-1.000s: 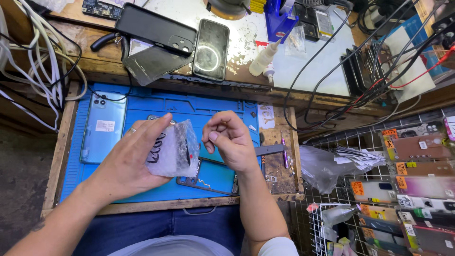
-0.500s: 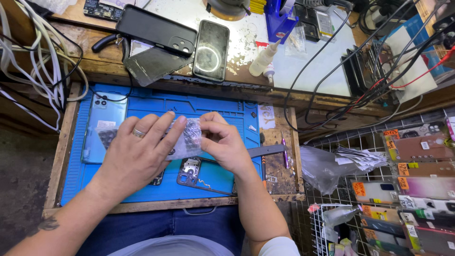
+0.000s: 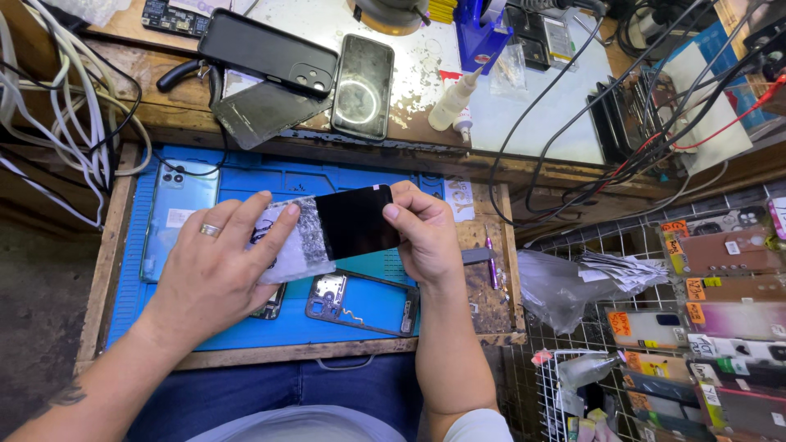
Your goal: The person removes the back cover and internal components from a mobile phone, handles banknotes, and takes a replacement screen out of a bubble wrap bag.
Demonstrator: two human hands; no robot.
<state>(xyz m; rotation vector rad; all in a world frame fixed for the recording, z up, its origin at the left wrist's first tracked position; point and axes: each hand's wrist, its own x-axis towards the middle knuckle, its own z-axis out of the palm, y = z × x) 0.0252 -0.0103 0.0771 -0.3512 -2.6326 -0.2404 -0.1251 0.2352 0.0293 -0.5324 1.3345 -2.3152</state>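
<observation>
A black phone screen panel [image 3: 357, 223] sits half out of a clear plastic sleeve [image 3: 293, 239], both raised above the blue work mat [image 3: 246, 315] on the tabletop. The left hand [image 3: 214, 274] has its grip closed on the sleeve end; the right hand [image 3: 426, 233] pinches the panel's bare end between thumb and fingers. Just beneath lies an opened phone frame [image 3: 360, 301], and a light-blue phone back cover [image 3: 176, 214] rests at the mat's left.
</observation>
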